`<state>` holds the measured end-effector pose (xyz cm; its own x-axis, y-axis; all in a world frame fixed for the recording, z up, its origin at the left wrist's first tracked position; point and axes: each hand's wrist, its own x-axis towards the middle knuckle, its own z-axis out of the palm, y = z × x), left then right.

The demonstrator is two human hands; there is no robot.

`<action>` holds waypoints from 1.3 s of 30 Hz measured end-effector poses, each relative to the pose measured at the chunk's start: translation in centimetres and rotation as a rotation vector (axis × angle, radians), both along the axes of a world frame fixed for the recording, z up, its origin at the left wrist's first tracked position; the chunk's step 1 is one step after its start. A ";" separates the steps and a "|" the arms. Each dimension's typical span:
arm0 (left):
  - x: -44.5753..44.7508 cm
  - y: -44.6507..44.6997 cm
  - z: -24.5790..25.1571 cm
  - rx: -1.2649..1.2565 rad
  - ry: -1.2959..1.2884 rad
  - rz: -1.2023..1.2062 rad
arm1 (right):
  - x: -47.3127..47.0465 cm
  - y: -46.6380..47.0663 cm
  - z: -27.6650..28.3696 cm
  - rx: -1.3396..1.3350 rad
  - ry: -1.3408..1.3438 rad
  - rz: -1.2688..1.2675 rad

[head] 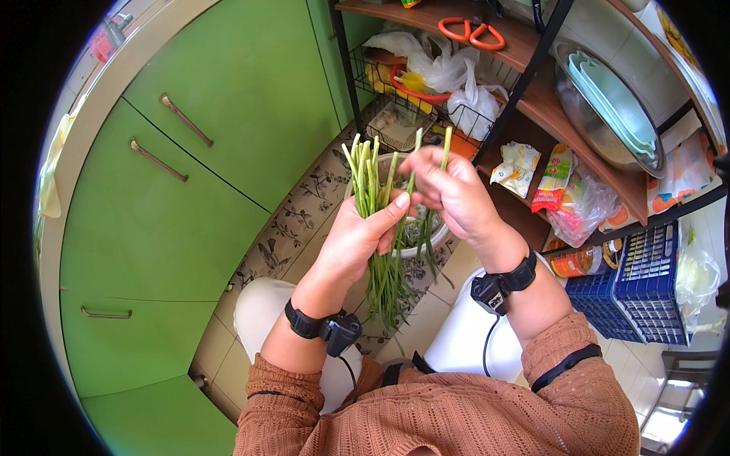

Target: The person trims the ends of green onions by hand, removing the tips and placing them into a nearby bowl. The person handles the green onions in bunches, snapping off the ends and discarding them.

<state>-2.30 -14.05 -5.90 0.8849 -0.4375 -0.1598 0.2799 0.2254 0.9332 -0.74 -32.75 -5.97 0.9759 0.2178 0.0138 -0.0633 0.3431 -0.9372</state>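
My left hand (365, 233) is closed around a bunch of long green stems (388, 285), like garlic scapes or chives, pale cut ends up and thin leafy ends hanging down. Just right of it, my right hand (450, 185) pinches a stem or two (446, 149) apart from the bunch; its fingers are slightly blurred. Below both hands stands a round, pale-rimmed container (439, 236) with green scraps inside, partly hidden by the hands and stems.
Green cabinets (228, 85) stand at the left. A brown shelf rack (530, 105) at the upper right holds orange-handled scissors (472, 34), a wire basket (485, 122) with plastic bags, and a steel basin (607, 108). Blue plastic crates (647, 285) are at the right.
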 end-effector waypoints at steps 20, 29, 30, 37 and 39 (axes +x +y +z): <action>0.2 0.3 -1.1 -0.182 0.068 0.044 | -0.3 0.7 -0.8 -0.354 -0.363 -0.434; 0.1 0.2 -0.7 -0.112 0.094 0.064 | 1.5 -1.8 -0.4 -0.548 -0.184 -0.370; 0.0 0.1 -0.7 -0.117 0.111 0.077 | 1.3 -1.4 -0.4 -0.483 -0.171 -0.353; 0.0 -0.2 -0.7 -0.098 0.056 0.040 | -0.9 0.5 0.1 -0.051 -0.099 -0.106; -0.1 -0.2 -0.6 -0.098 0.061 0.047 | -0.7 0.8 -0.1 -0.008 -0.115 -0.119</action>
<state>-2.45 -14.21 -6.47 0.8949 -0.4115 -0.1728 0.3226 0.3290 0.8875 -1.48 -31.97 -6.06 0.9869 0.1009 0.1256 0.0853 0.3342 -0.9386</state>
